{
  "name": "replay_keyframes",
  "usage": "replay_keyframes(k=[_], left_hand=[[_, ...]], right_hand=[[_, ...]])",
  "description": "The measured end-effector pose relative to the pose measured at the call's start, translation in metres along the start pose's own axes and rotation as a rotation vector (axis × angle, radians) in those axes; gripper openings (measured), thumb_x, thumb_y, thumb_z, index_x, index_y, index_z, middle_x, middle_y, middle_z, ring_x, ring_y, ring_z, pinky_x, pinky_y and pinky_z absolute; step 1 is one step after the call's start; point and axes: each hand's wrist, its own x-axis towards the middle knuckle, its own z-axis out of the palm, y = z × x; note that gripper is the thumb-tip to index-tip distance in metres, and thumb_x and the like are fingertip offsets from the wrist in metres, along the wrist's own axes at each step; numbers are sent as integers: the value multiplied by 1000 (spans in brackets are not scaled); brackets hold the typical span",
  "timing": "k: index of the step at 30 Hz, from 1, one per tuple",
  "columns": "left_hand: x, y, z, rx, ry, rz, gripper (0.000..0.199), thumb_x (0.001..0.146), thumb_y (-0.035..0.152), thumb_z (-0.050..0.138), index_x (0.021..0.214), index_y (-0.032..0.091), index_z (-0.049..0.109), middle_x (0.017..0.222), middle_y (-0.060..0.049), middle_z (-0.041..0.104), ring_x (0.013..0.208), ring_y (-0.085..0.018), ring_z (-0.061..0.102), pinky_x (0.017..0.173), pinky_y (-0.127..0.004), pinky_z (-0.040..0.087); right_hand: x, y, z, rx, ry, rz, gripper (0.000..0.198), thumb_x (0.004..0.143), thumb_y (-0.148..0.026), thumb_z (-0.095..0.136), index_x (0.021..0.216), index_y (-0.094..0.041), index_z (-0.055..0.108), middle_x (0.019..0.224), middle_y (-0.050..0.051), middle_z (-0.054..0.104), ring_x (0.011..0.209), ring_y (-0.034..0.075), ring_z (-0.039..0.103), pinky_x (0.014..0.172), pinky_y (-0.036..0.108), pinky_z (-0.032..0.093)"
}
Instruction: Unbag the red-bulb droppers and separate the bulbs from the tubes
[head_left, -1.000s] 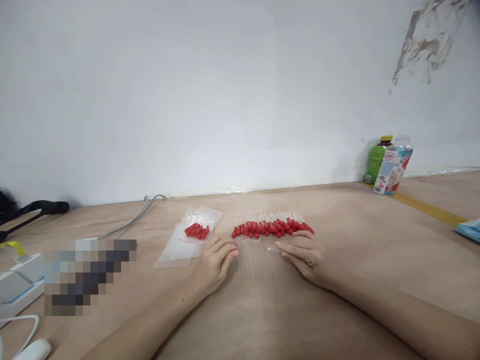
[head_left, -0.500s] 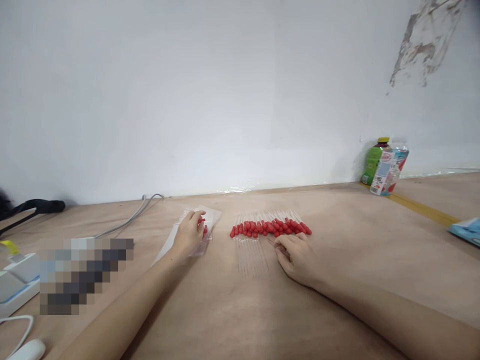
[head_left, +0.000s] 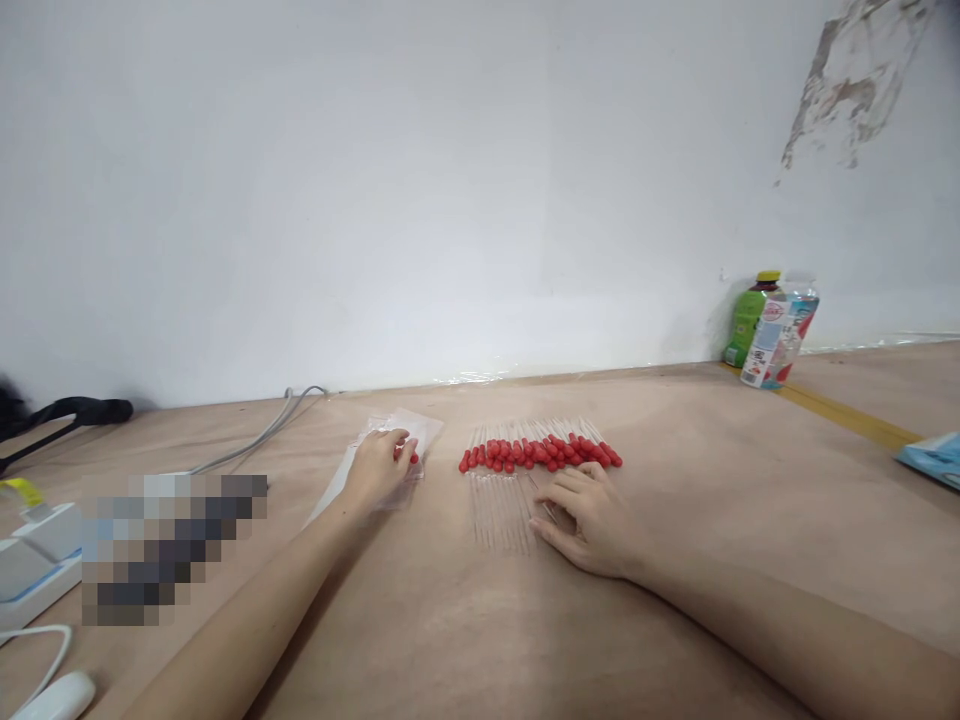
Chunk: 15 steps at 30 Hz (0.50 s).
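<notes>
My left hand is over a clear plastic bag on the left, its fingertips and thumb closed about a small red rubber bulb. Between my hands lies a row of droppers with red bulbs, their thin clear tubes pointing away from me. Nearer to me, several bare clear tubes lie side by side. My right hand rests at the right end of these tubes, thumb and fingers apart. Some tubes show between them, but none is plainly gripped.
At the back right stand a green bottle and a clear labelled bottle. A blue packet lies at the right edge. Grey cables, a white power strip and a blurred-out patch occupy the left side.
My right hand has shifted slightly left, and its thumb and fingers have spread apart over the bare tubes. My left fingers have lowered and curled around the red bulb at the bag.
</notes>
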Motion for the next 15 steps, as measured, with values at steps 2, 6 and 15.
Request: replay_keyframes(k=[2, 6, 15], left_hand=[[1, 3, -3, 6, 4, 14, 29, 84, 32, 37, 85, 20, 62, 85, -6, 67, 84, -23, 57, 75, -33, 41], [1, 21, -6, 8, 4, 64, 26, 83, 33, 40, 84, 21, 63, 87, -5, 66, 88, -24, 54, 79, -36, 38], [-3, 64, 11, 27, 16, 144, 27, 78, 40, 49, 69, 18, 62, 106, -13, 55, 105, -30, 43, 85, -48, 30]], right_hand=[[0, 0, -1, 0, -23, -2, 21, 78, -39, 53, 85, -20, 58, 80, 3, 63, 77, 16, 54, 78, 34, 29], [1, -2, -2, -33, -72, -8, 27, 78, -44, 52, 90, -21, 59, 82, 3, 63, 81, 17, 54, 79, 35, 30], [1, 0, -4, 21, -82, -29, 36, 81, -44, 49, 107, -20, 54, 94, 7, 63, 89, 20, 53, 82, 37, 30]])
